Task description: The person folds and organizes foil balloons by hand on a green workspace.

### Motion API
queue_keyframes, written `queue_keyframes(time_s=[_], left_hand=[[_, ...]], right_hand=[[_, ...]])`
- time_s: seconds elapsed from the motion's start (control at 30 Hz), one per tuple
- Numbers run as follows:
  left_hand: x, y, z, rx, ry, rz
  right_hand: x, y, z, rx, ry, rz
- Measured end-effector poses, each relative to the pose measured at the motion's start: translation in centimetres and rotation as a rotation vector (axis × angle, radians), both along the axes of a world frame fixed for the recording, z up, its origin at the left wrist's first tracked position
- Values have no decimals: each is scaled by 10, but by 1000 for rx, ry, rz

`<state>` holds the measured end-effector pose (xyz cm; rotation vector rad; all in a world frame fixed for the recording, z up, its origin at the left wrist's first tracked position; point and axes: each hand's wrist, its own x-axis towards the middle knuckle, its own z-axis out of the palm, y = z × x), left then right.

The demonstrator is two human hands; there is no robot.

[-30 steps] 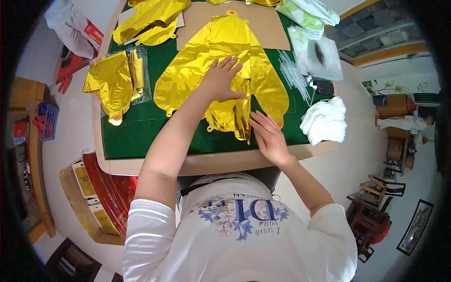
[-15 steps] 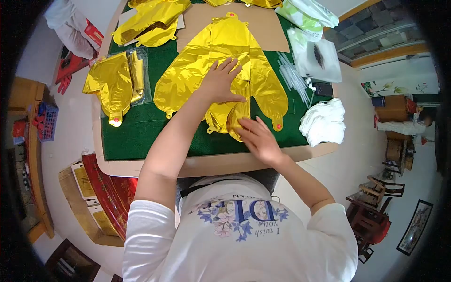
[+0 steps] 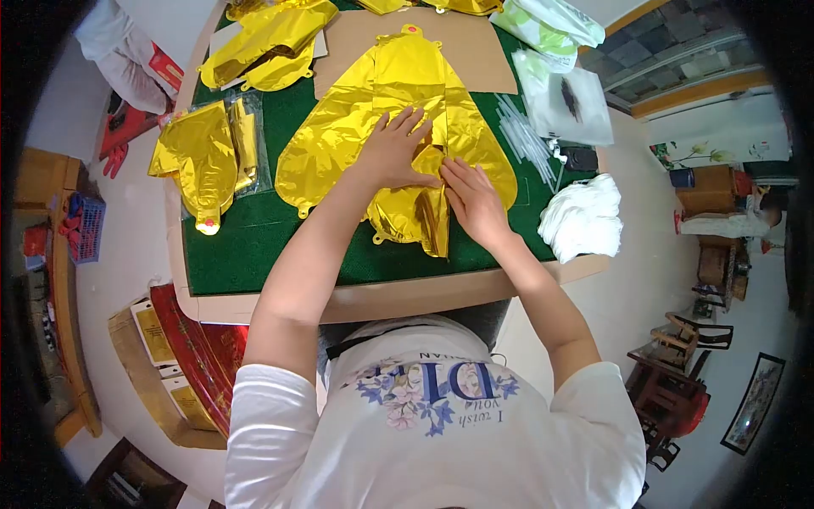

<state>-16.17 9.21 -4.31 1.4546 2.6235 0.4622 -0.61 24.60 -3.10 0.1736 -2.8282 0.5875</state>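
A large gold foil balloon (image 3: 331, 144) lies flat on the green table covering, its lobes spread. My left hand (image 3: 394, 154) rests on the middle of the foil, palm down with fingers spread. On the right, my right hand (image 3: 473, 199) touches the fold of the lower middle lobe, fingers stretched out side by side. The fold makes a straight upright edge below the fingertips, with creased foil between the two hands. My right hand and wrist hide the lower end of the right lobe.
Gold foil pieces (image 3: 199, 157) lie at left, with more foil (image 3: 271, 47) at the back. At right are clear tubes (image 3: 524, 131), a plastic bag (image 3: 564, 97), a black device (image 3: 582, 159) and a white bundle (image 3: 582, 219). Other people are in the background.
My right hand has moved up and slightly right, from the bottom of the lower lobe to its fold. The lobe's right side is now folded to a straight edge. My left hand stays put.
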Motion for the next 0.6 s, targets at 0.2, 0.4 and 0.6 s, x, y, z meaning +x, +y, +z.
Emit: queue_keyframes(time_s=[0.2, 0.4, 0.6], left_hand=[[0, -1, -2, 27, 21, -11], [0, -1, -3, 40, 24, -8], [-1, 0, -6, 25, 17, -5]], right_hand=[[20, -7, 5, -6, -45, 21], [76, -20, 15, -19, -177, 171], [73, -2, 35, -270, -108, -77]])
